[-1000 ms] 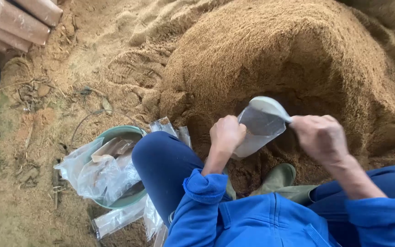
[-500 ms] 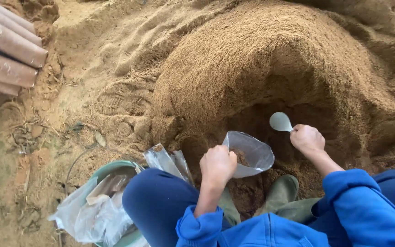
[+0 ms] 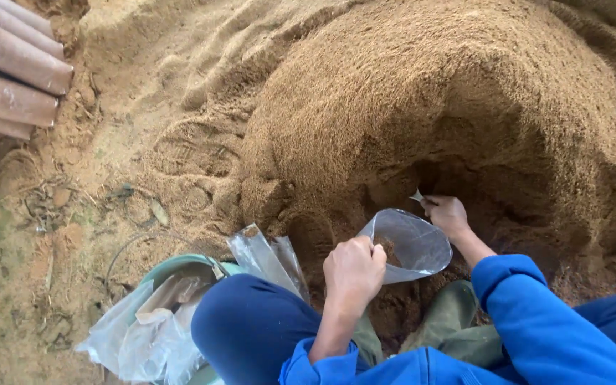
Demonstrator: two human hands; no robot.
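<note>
Left hand [image 3: 354, 269] clamped on clear bag [image 3: 409, 244] rim, keep mouth open. Right hand [image 3: 446, 214] fisted on scoop [image 3: 417, 195] in sawdust mound [image 3: 422, 107]; load 1 level scoop.

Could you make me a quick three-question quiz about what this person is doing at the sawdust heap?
1. True or false: the left hand grips the rim of a clear plastic bag and holds it open.
2. Where is the right hand? A) on the green bucket B) in the hollow dug into the brown heap C) on the stacked brown tubes
3. Fill in: the small scoop in the right hand is mostly ____ by the heap.

Key: 1 true; 2 B; 3 hidden.
</note>
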